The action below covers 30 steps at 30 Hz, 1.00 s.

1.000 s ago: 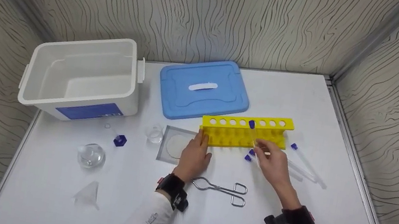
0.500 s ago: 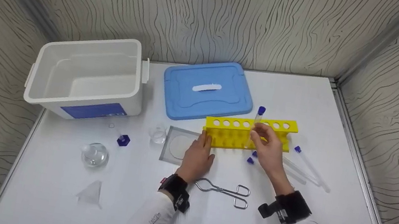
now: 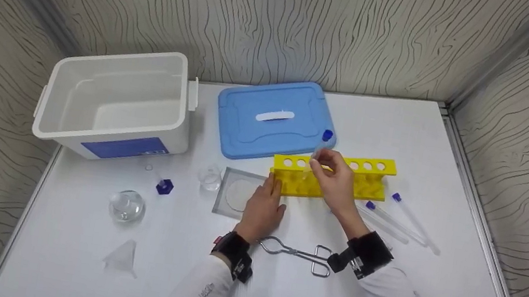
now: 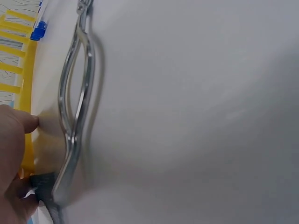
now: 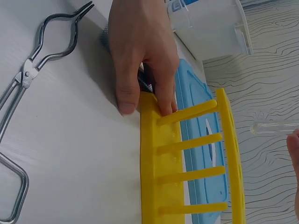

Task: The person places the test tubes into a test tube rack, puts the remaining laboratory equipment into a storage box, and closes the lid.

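Observation:
My right hand [image 3: 336, 180] pinches a clear test tube [image 5: 275, 127] with a blue cap, between thumb and fingers. In the head view it holds the tube tilted over the yellow test tube rack [image 3: 368, 187], cap end up, and the tube's rounded lower end shows in the right wrist view. My left hand [image 3: 263, 211] lies at the rack's left end. Its extended fingers rest on the yellow base [image 5: 148, 163], while the thumb stands just in front. Right of my right hand, several capped test tubes [image 3: 413, 220] lie on the table, partly hidden by the wrist.
Metal crucible tongs [image 3: 296, 252] lie between the forearms. A wire gauze [image 3: 223, 205] sits beneath the left hand. Leftward are a small beaker [image 3: 210, 179], blue-based cylinder [image 3: 164, 186], round flask [image 3: 126, 206] and funnel [image 3: 122, 257]. Behind stand a white bin [image 3: 178, 130] and blue lid [image 3: 266, 138].
My right hand first lifted the test tube to the rack, then moved left along it. The tube now leans with its cap toward the blue lid. My left hand stays at the rack.

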Available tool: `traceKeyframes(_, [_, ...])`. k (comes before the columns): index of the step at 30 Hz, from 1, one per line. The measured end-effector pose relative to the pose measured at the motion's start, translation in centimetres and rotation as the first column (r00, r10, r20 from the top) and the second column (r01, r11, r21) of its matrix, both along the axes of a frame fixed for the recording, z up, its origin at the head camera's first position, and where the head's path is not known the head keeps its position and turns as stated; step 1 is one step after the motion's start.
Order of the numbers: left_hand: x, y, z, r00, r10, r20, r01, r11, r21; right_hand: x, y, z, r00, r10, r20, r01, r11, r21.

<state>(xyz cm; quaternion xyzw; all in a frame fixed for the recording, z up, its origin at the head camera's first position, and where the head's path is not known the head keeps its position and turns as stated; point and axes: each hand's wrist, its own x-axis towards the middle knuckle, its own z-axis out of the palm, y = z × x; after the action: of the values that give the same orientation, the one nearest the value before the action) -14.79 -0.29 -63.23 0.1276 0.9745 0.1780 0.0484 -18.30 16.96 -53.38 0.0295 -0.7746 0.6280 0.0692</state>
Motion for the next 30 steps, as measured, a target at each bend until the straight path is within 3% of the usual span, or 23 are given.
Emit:
traceKeyframes(11, [-0.1, 0.1, -0.1, 1.0, 0.0, 0.013, 0.0, 1.0, -0.004, -1.7, -1.8, -0.5, 0.999, -0.002, -0.038, 0.003, 0.999, 0.032])
traceKeyframes(19, [-0.1, 0.1, -0.2, 1.0, 0.001, 0.005, -0.001, 1.0, -0.007, -2.3, -2.6, -1.5, 0.997, 0.043, 0.066, -0.048, 0.997, 0.067])
traceKeyframes(26, [-0.1, 0.1, -0.2, 1.0, -0.005, -0.016, 0.005, 1.0, 0.003, -2.6, -2.8, -1.9, 0.996, 0.06, 0.071, -0.072, 0.981, 0.178])
traceKeyframes(30, [0.0, 0.0, -0.2, 1.0, -0.002, -0.017, 0.002, 1.0, -0.004, -2.7, -2.9, -2.0, 0.997, 0.065, 0.041, -0.074, 0.95, 0.304])
